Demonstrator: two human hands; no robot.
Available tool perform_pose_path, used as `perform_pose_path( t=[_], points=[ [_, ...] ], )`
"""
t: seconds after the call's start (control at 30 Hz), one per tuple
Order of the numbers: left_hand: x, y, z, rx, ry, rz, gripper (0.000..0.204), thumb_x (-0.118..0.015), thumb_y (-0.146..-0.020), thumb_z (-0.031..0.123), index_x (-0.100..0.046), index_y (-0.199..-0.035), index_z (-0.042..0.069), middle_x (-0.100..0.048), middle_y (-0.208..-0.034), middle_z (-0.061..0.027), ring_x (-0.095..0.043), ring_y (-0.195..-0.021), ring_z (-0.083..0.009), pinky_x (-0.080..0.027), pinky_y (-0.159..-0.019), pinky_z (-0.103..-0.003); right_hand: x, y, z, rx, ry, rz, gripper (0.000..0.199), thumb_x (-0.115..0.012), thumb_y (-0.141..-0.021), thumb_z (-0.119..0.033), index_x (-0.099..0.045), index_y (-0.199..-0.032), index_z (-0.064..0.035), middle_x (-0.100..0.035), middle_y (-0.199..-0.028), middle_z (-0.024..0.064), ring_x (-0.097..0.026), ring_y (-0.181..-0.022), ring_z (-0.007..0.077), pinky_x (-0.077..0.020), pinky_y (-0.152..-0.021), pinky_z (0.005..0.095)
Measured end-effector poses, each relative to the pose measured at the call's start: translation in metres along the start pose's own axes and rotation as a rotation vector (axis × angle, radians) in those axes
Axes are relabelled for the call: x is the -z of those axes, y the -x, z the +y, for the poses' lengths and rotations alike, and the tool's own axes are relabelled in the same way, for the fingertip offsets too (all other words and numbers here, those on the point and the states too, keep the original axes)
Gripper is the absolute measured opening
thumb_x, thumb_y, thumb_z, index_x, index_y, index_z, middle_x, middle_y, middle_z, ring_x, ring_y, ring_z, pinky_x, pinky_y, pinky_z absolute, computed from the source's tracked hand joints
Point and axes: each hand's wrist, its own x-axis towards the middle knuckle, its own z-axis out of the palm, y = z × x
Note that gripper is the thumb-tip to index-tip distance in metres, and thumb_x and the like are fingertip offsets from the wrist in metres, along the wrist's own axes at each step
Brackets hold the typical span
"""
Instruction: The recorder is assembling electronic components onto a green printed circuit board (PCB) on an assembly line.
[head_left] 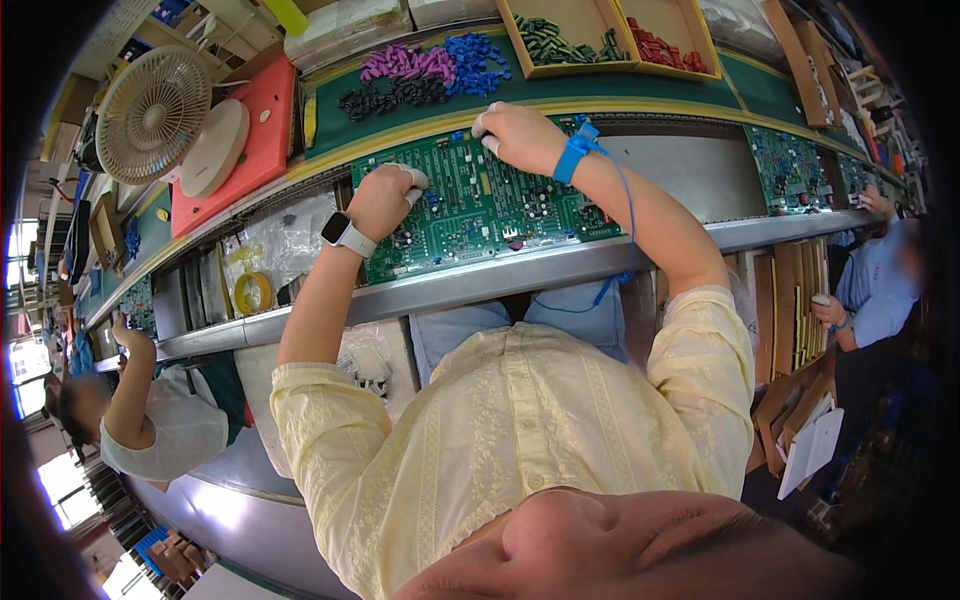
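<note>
A large green circuit board [465, 240] carrying many small parts lies in front of me on the conveyor rails. My left hand [385, 203], with a watch on its wrist, is over the board's left part. Its fingers are curled and pressed together, with white finger cots on the tips; anything pinched there is too small to tell. My right hand [518, 138] is at the board's far edge, thumb and fingers drawn together, also in white cots. What it may hold is hidden. A blue wrist strap [577, 155] with a cord circles my right wrist.
Beyond the board lie piles of purple [410, 64], blue [478, 62] and black components [385, 97]. Yellow boxes hold green [570, 45] and red components [662, 50]. A fan [153, 115] stands left. Another board [785, 170] is rightward; co-workers [170, 420] sit both sides.
</note>
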Motion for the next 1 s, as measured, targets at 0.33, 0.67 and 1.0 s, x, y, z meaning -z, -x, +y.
perform_pose_path(
  t=[0.33, 0.67, 1.0],
  points=[
    [-0.001, 0.003, -0.001, -0.008, -0.014, -0.003, 0.012, -0.06, -0.072, 0.003, -0.064, -0.083, 0.004, -0.062, -0.08, -0.0122, -0.058, -0.081, -0.0298, -0.047, -0.075, -0.038, -0.003, 0.002, -0.009, 0.027, -0.007, -0.047, 0.018, -0.055, -0.079, -0.012, -0.062, -0.095, -0.0066, -0.059, -0.097, 0.013, -0.056, -0.094, 0.0307, -0.0451, -0.081, 0.0414],
    [-0.015, 0.0, 0.004, 0.012, 0.089, 0.075, 0.011, -0.061, -0.074, 0.006, -0.065, -0.084, 0.005, -0.063, -0.083, -0.0122, -0.058, -0.081, -0.0297, -0.047, -0.074, -0.038, -0.015, 0.003, -0.009, 0.03, -0.038, -0.023, 0.016, -0.057, -0.077, -0.012, -0.063, -0.092, -0.0067, -0.059, -0.093, 0.0128, -0.057, -0.091, 0.0314, -0.0456, -0.079, 0.0423],
    [-0.023, -0.008, 0.01, 0.079, 0.165, 0.078, 0.011, -0.062, -0.074, 0.008, -0.065, -0.085, 0.005, -0.064, -0.083, -0.0126, -0.059, -0.081, -0.0302, -0.047, -0.074, -0.038, -0.027, 0.008, -0.009, 0.152, 0.196, -0.052, 0.009, -0.056, -0.071, -0.007, -0.063, -0.076, -0.0066, -0.06, -0.082, 0.0115, -0.058, -0.084, 0.0306, -0.047, -0.071, 0.0433]
  ],
)
